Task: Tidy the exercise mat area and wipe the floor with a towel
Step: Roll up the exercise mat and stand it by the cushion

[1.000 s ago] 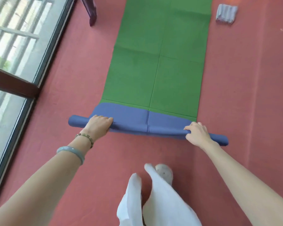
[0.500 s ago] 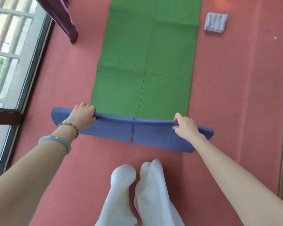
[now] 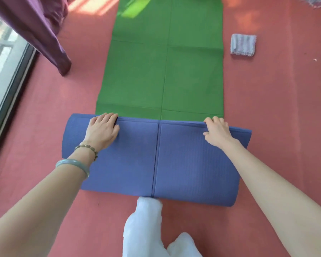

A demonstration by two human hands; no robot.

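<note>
An exercise mat [image 3: 163,75] lies lengthwise on the red floor, green side up. Its near end is folded over, showing the blue underside [image 3: 183,160] as a wide flap. My left hand [image 3: 102,129] grips the flap's far fold near its left end, fingers curled over the edge. My right hand [image 3: 216,131] grips the same fold near its right end. A folded grey-lilac towel [image 3: 243,45] lies on the floor to the right of the mat, apart from both hands.
A purple curtain [image 3: 43,32] hangs down at the upper left beside a glass door with a dark frame [image 3: 9,101]. My white-socked feet [image 3: 148,227] stand at the flap's near edge. Red floor [image 3: 285,101] surrounds the mat.
Both hands have carried the mat's blue end farther over the green side. The blue flap is now much wider, and the view has moved closer to the mat.
</note>
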